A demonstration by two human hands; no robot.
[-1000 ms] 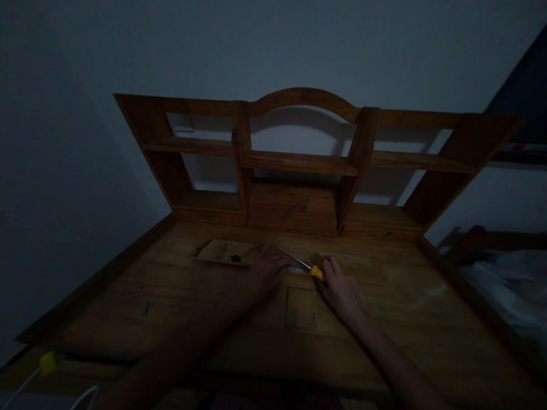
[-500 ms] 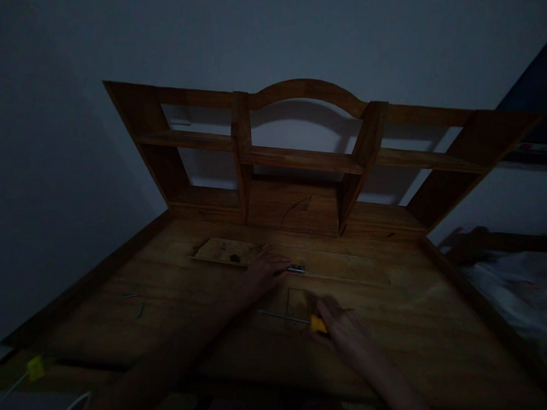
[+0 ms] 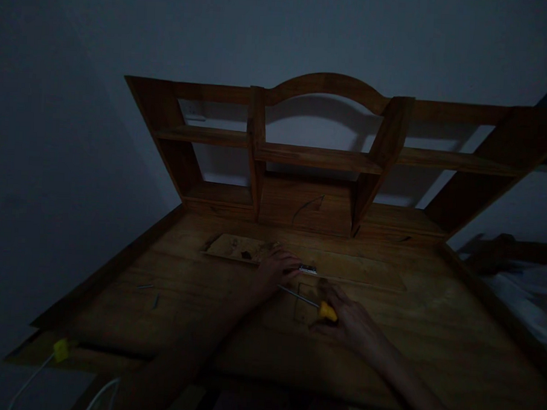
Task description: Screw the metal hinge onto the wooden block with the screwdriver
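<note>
A long thin wooden board (image 3: 356, 268) lies across the desk top, with dark marks near its left end. My left hand (image 3: 275, 268) rests at its front edge, fingers closed at a small shiny metal fitting (image 3: 307, 269); darkness hides exactly how they grip it. In my right hand (image 3: 348, 317) is a screwdriver (image 3: 327, 311) with a yellow handle. Its thin metal shaft points left and slightly up, and the tip ends just below my left hand. Beneath the shaft, a rectangular outline (image 3: 297, 306) shows on the desk.
Behind the board rises a wooden shelf unit (image 3: 321, 159) against the wall. Two small metal pieces (image 3: 155, 301) lie on the desk (image 3: 191, 322) at left. A yellow plug-like piece (image 3: 61, 350) with a white cable is at the front left corner. White bags or cloth (image 3: 523, 300) appear at far right.
The view has swung a little left, shifting everything rightward in the picture. The screwdriver has been raised and tilted, bringing its tip up close to my left hand.
</note>
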